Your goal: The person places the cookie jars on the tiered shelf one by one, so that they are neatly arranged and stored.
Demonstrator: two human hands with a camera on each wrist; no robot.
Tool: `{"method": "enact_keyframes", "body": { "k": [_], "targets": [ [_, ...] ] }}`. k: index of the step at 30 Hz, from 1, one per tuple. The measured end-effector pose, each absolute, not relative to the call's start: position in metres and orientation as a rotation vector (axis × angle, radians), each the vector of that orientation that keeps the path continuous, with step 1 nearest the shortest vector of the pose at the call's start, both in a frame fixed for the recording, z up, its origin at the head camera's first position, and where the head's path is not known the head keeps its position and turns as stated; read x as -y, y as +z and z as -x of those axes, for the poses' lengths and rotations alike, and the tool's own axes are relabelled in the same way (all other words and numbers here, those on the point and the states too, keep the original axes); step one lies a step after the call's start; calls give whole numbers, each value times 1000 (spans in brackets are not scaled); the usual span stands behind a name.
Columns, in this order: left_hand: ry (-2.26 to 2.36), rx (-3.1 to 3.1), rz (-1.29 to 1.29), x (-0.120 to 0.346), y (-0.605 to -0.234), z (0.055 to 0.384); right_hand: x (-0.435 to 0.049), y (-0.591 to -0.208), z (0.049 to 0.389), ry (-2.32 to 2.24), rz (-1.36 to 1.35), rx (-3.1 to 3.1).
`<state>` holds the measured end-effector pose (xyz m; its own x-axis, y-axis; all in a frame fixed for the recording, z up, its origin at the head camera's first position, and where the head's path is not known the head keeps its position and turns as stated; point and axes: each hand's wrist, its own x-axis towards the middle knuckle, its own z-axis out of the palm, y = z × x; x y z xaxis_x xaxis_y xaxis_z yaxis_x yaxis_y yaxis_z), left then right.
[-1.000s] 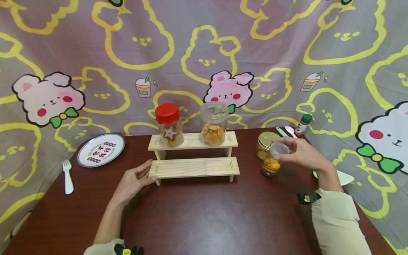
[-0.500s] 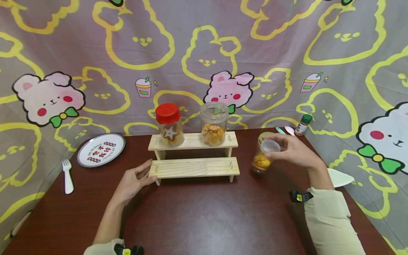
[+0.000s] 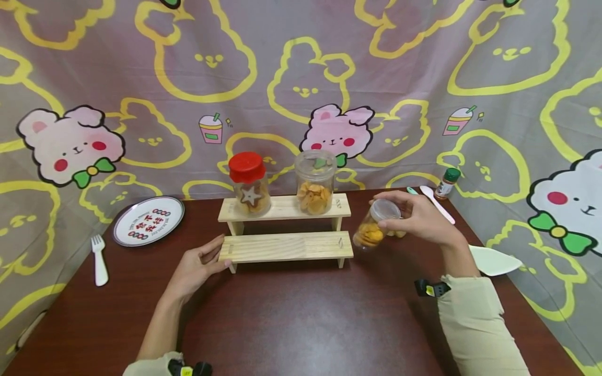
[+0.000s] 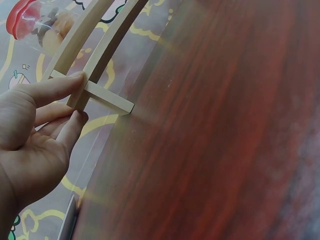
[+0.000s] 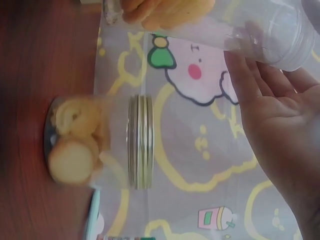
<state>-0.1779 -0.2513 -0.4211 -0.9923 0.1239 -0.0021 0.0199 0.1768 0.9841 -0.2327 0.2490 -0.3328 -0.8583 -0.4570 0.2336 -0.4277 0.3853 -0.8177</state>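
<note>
My right hand (image 3: 420,219) grips a clear jar (image 3: 369,235) by its upper part, near the pale lid. Orange snacks lie in the bottom of this jar, which leans with its base toward the right end of a two-step wooden rack (image 3: 287,248). At the rack's other end, my left hand (image 3: 199,269) pinches the lower step; in the left wrist view, thumb and fingers (image 4: 60,90) sit on either side of the board. On the upper step stand a red-covered jar (image 3: 249,196) with a star-shaped piece and a clear lidded jar (image 3: 316,193) of yellow-orange snacks.
Behind my right hand is a gold-lidded jar (image 5: 75,145) of cookies, mostly hidden in the head view. Farther right are a white spoon (image 3: 437,203), a green-capped bottle (image 3: 447,185) and a white dish (image 3: 494,261). A plate (image 3: 124,224) and fork (image 3: 100,261) lie left.
My right hand has carried the clear jar leftward to beside the rack, and the jar leans more. It now hides most of the gold-lidded jar. My left hand has stayed in place.
</note>
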Motion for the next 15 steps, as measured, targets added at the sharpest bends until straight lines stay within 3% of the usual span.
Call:
{"method": "enact_keyframes", "body": {
  "k": [15],
  "targets": [
    [1955, -2348, -145, 252, -421, 178, -217, -332, 239, -1498, 875, -2558]
  ]
}}
